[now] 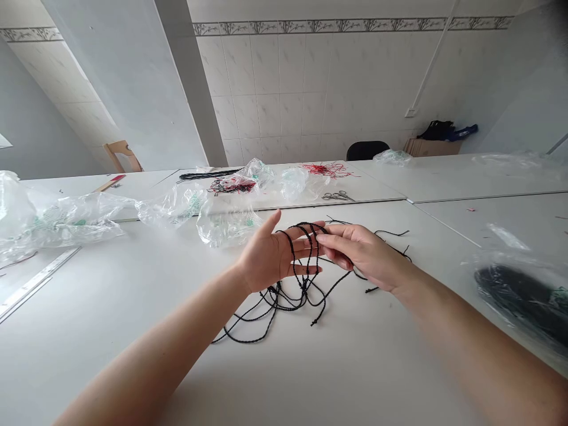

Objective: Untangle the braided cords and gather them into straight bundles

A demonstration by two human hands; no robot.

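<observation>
Strands of thin black braided cord [309,260] loop over the fingers of my left hand [268,255], which is open, palm turned up and thumb raised. My right hand [361,251] is closed in a pinch on the cord beside my left fingertips. More black cords [251,341] lie in loose loops on the white table below both hands, some with knotted ends. Further cord ends [393,233] stick out behind my right hand. Part of the cord between the hands is hidden by my right fingers.
Crumpled clear plastic bags [231,228] lie beyond my hands and at the left. Red cords [326,170], small scissors [338,195] and a black cord bundle [208,175] lie farther back. A steel ruler [39,281] is at left; a bagged black bundle [523,302] at right.
</observation>
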